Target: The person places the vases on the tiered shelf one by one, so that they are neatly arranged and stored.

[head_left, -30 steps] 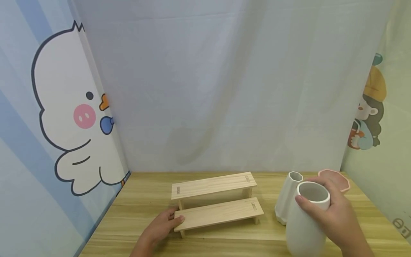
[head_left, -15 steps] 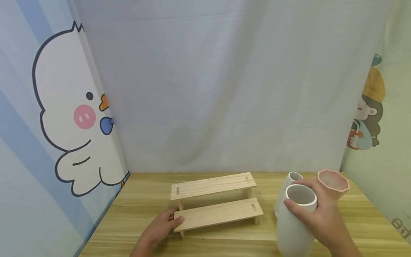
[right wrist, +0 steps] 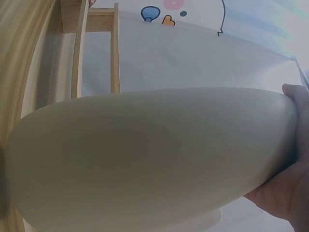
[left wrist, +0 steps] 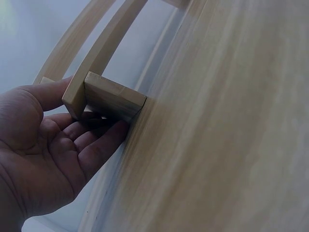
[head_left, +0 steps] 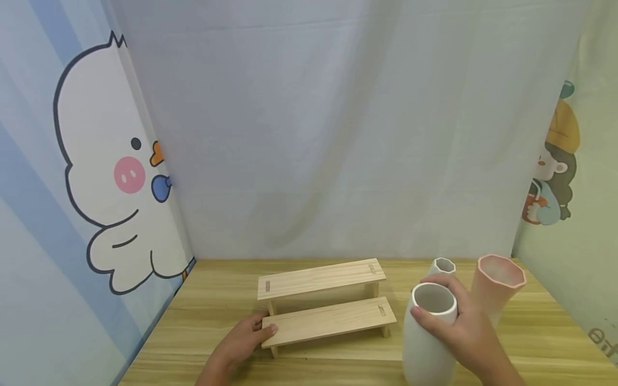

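A pale wooden stand with a lower board point(head_left: 328, 321) and a higher board point(head_left: 321, 279) sits mid-table. My left hand point(head_left: 245, 339) grips the lower board's left end, thumb on top. In the left wrist view, its fingers curl under the board beside a short wooden leg point(left wrist: 113, 95). A smooth white vase point(head_left: 428, 351) stands upright in my right hand point(head_left: 465, 329), which wraps around it just below the rim, thumb in front. The vase body point(right wrist: 154, 154) fills much of the right wrist view.
Behind my right hand are a slim faceted white vase point(head_left: 435, 272), mostly hidden, and a pink vase with an angular rim point(head_left: 496, 295). A pale cloth point(head_left: 309, 161) hangs along the back edge of the wood-grain table point(head_left: 193, 305), with printed cloths at both sides.
My right hand has carried the smooth white vase leftward and slightly down, uncovering the pink vase and covering more of the faceted one. My left hand and the stand stay put.
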A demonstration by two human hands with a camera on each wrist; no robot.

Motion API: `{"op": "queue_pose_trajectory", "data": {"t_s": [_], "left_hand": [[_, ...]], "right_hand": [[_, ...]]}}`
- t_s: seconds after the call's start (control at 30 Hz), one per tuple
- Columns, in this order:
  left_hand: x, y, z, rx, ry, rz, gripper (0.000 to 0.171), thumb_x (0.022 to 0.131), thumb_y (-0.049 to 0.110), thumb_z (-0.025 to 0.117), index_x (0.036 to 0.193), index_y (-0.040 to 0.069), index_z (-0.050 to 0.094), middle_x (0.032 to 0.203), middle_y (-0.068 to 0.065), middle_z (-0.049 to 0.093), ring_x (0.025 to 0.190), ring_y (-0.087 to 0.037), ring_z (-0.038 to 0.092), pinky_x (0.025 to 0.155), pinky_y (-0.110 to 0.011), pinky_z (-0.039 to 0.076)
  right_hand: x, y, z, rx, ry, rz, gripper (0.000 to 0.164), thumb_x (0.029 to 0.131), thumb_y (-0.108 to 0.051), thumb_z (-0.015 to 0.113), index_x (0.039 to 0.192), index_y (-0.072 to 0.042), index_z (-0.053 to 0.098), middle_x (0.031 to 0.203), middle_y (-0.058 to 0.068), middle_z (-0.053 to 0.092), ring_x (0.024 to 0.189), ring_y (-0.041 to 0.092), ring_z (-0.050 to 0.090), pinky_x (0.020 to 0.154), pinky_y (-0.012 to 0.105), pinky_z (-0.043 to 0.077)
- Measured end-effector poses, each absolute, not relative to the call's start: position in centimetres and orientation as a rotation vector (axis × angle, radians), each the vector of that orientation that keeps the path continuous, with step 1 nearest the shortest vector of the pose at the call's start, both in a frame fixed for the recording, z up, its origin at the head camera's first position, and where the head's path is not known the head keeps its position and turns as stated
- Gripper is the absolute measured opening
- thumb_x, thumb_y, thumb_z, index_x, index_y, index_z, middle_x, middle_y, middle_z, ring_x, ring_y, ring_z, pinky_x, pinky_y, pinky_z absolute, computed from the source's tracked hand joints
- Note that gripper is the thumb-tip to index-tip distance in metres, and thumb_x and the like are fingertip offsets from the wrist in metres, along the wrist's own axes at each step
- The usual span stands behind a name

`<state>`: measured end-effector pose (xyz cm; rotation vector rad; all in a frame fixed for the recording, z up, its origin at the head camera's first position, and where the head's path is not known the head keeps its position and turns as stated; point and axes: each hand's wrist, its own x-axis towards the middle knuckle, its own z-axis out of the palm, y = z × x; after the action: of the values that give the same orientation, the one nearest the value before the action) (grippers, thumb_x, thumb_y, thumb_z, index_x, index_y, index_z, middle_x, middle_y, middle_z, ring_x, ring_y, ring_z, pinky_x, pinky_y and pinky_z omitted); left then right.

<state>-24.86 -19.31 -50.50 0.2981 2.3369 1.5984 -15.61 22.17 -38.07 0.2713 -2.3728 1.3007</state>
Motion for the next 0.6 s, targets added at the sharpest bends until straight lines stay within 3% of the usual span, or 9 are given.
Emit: {"op": "queue_pose_trajectory", "data": {"t_s": [0.1,0.33,0.6], "left_hand": [[-24.9,-19.3,-50.5,0.31,2.328,1.598,0.079,0.099,0.039,0.058,0.148,-0.014,0.025,0.137,-0.028,0.054,0.119,-0.033,0.059,0.103,-0.054,0.042],[-24.8,-19.2,-50.2,0.212,2.396,1.56,0.079,0.097,0.042,0.06,0.148,-0.011,0.031,0.146,-0.033,0.041,0.133,-0.049,0.041,0.105,-0.062,0.035],[-24.6,-19.2,-50.1,0.2,2.4,1.553,0.077,0.098,0.041,0.059,0.147,-0.011,0.031,0.146,-0.034,0.039,0.133,-0.051,0.04,0.104,-0.062,0.037]], "right_hand": [[-15.7,21.8,-38.2,0.311,-2.342,1.298,0.043,0.082,-0.015,0.08,0.118,-0.02,0.056,0.094,0.0,0.064,0.08,0.008,0.062,0.066,0.027,0.051],[-15.7,20.9,-38.6,0.333,-2.298,1.283,0.043,0.079,-0.013,0.081,0.116,-0.019,0.059,0.091,-0.003,0.067,0.078,0.007,0.064,0.068,0.026,0.052],[-15.7,20.0,-39.3,0.377,-2.264,1.364,0.043,0.079,-0.01,0.081,0.116,-0.018,0.059,0.091,-0.003,0.067,0.079,0.008,0.064,0.069,0.026,0.053]]}}
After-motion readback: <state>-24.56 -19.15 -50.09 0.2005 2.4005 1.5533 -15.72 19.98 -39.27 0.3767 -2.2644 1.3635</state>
